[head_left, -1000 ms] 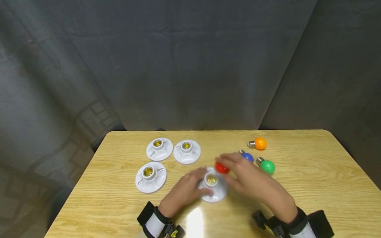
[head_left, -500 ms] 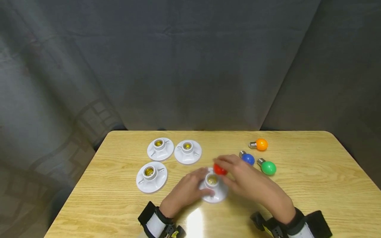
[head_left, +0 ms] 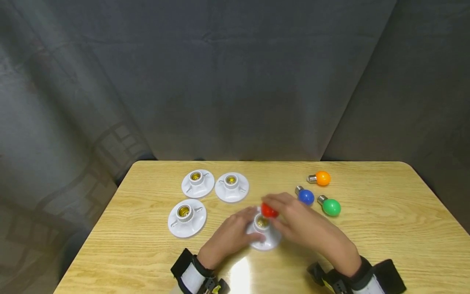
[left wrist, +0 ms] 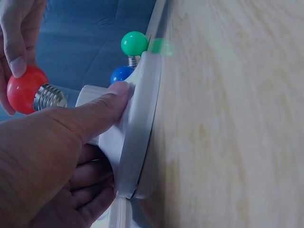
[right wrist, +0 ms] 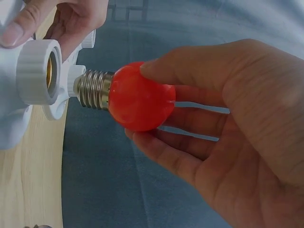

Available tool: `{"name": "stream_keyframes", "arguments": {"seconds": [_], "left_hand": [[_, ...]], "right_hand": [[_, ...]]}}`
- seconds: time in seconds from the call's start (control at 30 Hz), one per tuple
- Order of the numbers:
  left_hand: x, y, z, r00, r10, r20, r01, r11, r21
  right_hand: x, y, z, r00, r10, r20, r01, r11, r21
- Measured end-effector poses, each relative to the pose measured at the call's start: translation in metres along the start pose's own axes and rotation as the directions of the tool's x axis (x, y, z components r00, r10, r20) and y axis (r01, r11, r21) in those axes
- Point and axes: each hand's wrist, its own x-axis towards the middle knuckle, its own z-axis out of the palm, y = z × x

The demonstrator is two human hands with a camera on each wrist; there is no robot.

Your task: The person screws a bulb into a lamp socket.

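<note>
My right hand (head_left: pixel 302 218) holds a red light bulb (right wrist: pixel 141 97) between thumb and fingers, its metal screw base (right wrist: pixel 94 89) pointing at a white lamp holder (head_left: pixel 271 237). In the right wrist view a gap separates that screw base from the holder's round socket (right wrist: pixel 40 72). With its thumb across the holder's flange and its fingers at the opposite edge, my left hand (head_left: pixel 229 233) grips the lamp holder on the table. The brass-coloured inside of the socket shows from above in the head view, just below the bulb.
To the left on the wooden table (head_left: pixel 121 253) stand three more white lamp holders, the nearest (head_left: pixel 196 222) beside my left hand. On the right lie an orange bulb (head_left: pixel 323 178), a blue bulb (head_left: pixel 306 197) and a green bulb (head_left: pixel 331 207). A grey curtain (head_left: pixel 235 90) hangs behind.
My right hand has moved slightly left with the red bulb, bringing it closer over the socket. My left hand keeps its grip on the lamp holder.
</note>
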Motion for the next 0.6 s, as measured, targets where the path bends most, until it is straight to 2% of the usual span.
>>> {"name": "stream_keyframes", "arguments": {"seconds": [0.37, 0.6], "left_hand": [[0.0011, 0.0006, 0.0007, 0.999, 0.036, -0.018, -0.036, 0.999, 0.027], [0.0011, -0.0006, 0.0014, 1.000, 0.027, -0.011, -0.026, 0.999, 0.030]], "right_hand": [[0.0010, 0.0000, 0.0049, 1.000, -0.007, 0.029, 0.006, 1.000, 0.016], [0.0033, -0.0001, 0.0088, 0.999, -0.026, 0.022, 0.025, 1.000, 0.018]]}}
